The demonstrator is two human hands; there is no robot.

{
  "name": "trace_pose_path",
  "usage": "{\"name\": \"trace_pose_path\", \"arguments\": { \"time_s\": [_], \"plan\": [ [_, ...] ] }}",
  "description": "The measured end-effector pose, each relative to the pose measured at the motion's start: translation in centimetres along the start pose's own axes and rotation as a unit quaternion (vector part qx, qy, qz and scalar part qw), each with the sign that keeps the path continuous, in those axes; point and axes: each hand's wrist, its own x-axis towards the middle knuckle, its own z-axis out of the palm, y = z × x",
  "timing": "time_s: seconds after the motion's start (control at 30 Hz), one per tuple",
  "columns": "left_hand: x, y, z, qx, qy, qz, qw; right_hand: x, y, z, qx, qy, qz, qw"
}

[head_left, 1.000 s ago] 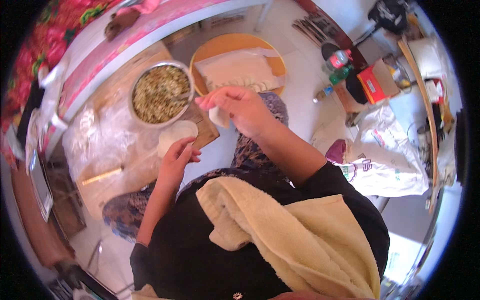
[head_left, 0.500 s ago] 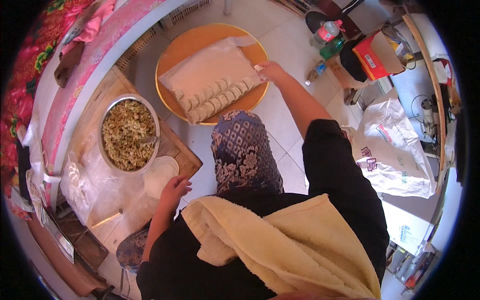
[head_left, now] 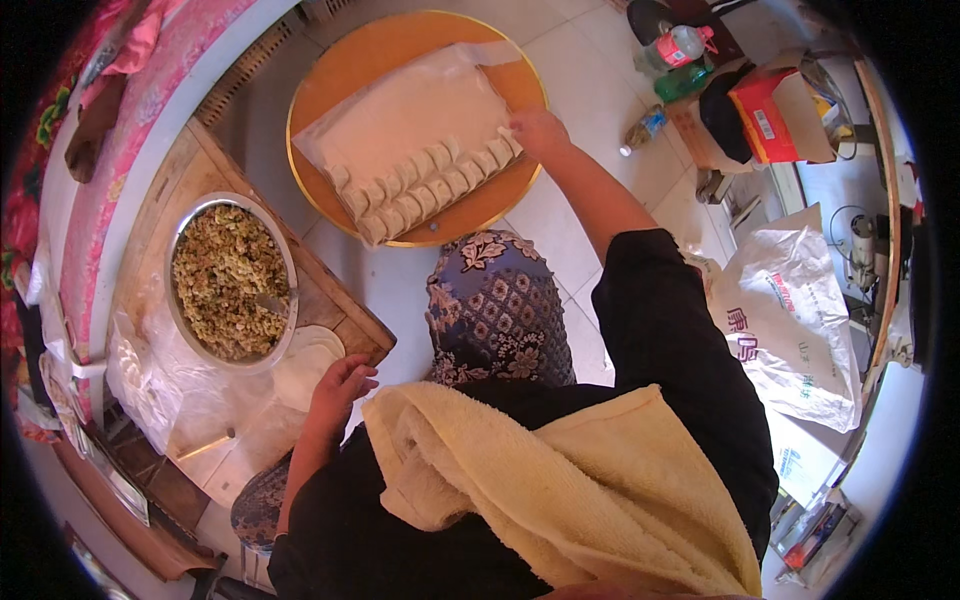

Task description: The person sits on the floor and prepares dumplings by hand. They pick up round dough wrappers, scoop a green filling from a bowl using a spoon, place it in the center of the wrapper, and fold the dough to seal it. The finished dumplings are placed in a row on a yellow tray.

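Note:
My right hand (head_left: pixel 540 134) reaches out to the round orange board (head_left: pixel 370 45) and pinches a dumpling (head_left: pixel 509 139) at the right end of the front row. Two rows of pale folded dumplings (head_left: pixel 432 190) lie along the near side of a whitish sheet (head_left: pixel 410 100) on that board; a lone one sits at its left edge. On the left, my left hand (head_left: pixel 342 390) is empty, with loosely bent fingers apart. It hovers beside round dough wrappers (head_left: pixel 308 362) on the wooden table (head_left: pixel 340 305). A metal bowl of chopped filling (head_left: pixel 230 280) stands behind them, a utensil stuck in it.
Crumpled clear plastic (head_left: pixel 150 385) and a thin rolling pin (head_left: pixel 206 445) lie on the table. Bottles (head_left: pixel 680 48), an open red carton (head_left: pixel 768 115) and a white woven sack (head_left: pixel 790 310) stand at right. A yellow towel (head_left: pixel 570 480) hangs over my shoulder.
My right hand has brought the dumpling down onto the end of the front row. My left hand stays by the wrappers. The view has shifted slightly.

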Motion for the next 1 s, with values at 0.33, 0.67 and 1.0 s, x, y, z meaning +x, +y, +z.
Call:
{"name": "trace_pose_path", "arguments": {
  "time_s": [0.33,0.67,1.0],
  "plan": [
    [0.2,-1.0,-0.8,-0.024,-0.001,0.001,1.0,-1.6,-1.3,-0.3,0.045,0.023,0.02,0.999],
    [-2.3,-3.2,-3.5,-0.038,0.059,0.029,0.997,0.9,5.6,6.1,0.018,0.028,-0.042,0.999],
    [-0.2,-10.5,-12.5,0.136,0.404,0.072,0.902,-7.7,-21.7,-20.7,0.388,-0.121,-0.162,0.899]
  ]
}}
